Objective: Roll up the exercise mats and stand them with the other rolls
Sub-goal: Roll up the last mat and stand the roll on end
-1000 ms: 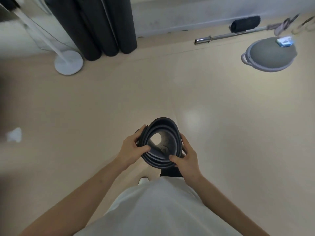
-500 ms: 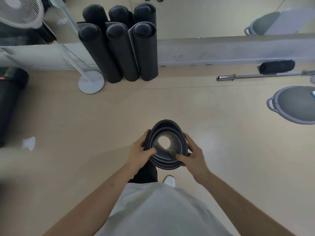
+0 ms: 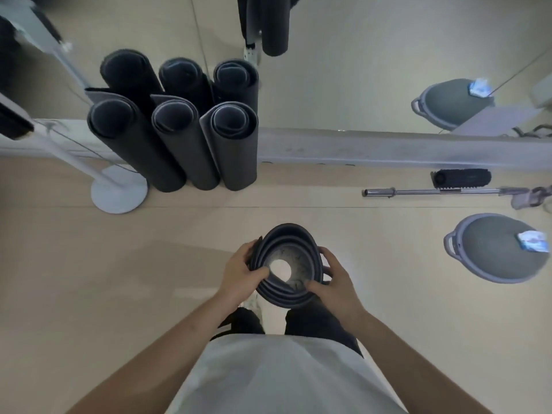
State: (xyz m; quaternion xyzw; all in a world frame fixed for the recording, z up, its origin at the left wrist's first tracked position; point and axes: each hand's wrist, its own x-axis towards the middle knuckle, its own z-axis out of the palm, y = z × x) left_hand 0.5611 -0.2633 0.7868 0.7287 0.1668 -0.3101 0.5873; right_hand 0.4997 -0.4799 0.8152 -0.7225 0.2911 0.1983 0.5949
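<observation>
I hold a dark rolled exercise mat (image 3: 295,234) upright in front of me and look straight down its open end to the floor. My left hand (image 3: 239,274) grips its left side with the thumb over the rim. My right hand (image 3: 334,279) grips its right side the same way. Three other dark mat rolls (image 3: 179,147) stand on end against a mirrored wall, ahead and to the left. Their reflections show behind them in the mirror.
A white fan stand base (image 3: 119,189) sits just left of the standing rolls. A barbell (image 3: 430,191) and a black foam roller (image 3: 461,177) lie along the wall at right. A grey balance dome (image 3: 504,252) rests on the floor at far right.
The view has moved closer to the wall, so the standing rolls and fan base look larger and nearer. Both hands keep the same grip on the rolled mat.
</observation>
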